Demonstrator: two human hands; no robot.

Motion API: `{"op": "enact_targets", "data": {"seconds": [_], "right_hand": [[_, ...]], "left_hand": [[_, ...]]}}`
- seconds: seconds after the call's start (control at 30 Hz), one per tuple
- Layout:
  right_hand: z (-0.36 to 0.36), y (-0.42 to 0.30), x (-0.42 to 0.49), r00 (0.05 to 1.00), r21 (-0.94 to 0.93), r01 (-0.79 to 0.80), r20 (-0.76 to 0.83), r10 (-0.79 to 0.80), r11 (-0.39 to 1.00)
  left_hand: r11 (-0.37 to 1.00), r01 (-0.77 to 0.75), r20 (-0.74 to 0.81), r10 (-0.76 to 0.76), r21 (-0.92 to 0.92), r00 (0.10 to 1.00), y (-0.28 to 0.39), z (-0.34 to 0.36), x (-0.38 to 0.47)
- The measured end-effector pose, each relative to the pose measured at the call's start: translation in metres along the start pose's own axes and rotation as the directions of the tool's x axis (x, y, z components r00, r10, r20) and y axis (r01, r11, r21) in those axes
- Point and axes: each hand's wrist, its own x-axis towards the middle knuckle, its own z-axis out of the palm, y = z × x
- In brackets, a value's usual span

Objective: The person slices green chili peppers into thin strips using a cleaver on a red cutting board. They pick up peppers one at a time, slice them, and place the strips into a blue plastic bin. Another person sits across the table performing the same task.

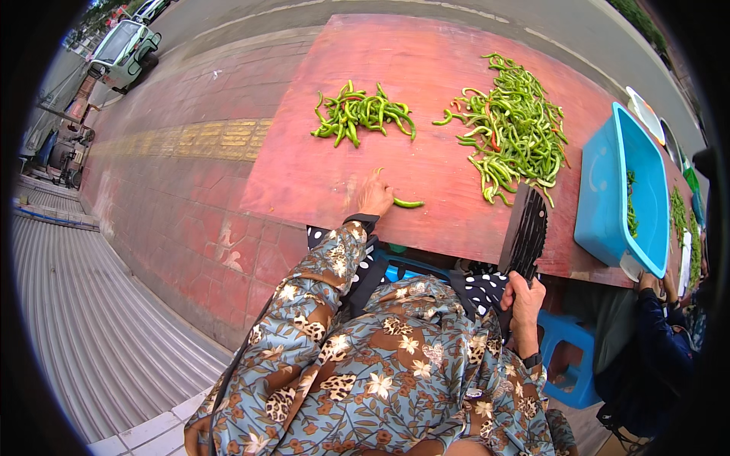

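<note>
My left hand [375, 194] rests on the red wooden table [422, 228] near its front edge, its fingers at one end of a green chili pepper [408, 203]; another small curved tip shows just above the fingers. Whether the hand grips the pepper cannot be told. My right hand [523, 302] is closed around the handle of a cleaver [524, 231], whose broad dark blade points up over the table's front edge. A small pile of green chilies [362, 114] lies beyond my left hand. A larger heap of green chilies with some red ones [513, 125] lies to the right.
A blue plastic tub [604, 188] holding some chilies stands to the right. Beside it are a person's hands [656, 282] and more chilies [678, 214]. A blue plastic stool [576, 336] stands below the table. A parked vehicle [122, 54] is at the far left.
</note>
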Motion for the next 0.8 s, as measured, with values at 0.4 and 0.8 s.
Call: {"op": "enact_targets", "data": {"seconds": [0.4,0.8], "right_hand": [[0.004,0.0,0.001,0.999,-0.062,0.037,0.036,-0.035,0.997],[0.014,0.004,0.003,0.988,-0.307,-0.014,0.143,0.061,0.952]], "left_hand": [[0.998,-0.068,-0.101,0.069,0.016,0.992,-0.008,-0.016,-0.01],[0.958,0.038,-0.287,-0.123,-0.284,0.95,-0.037,-0.019,-0.038]]}}
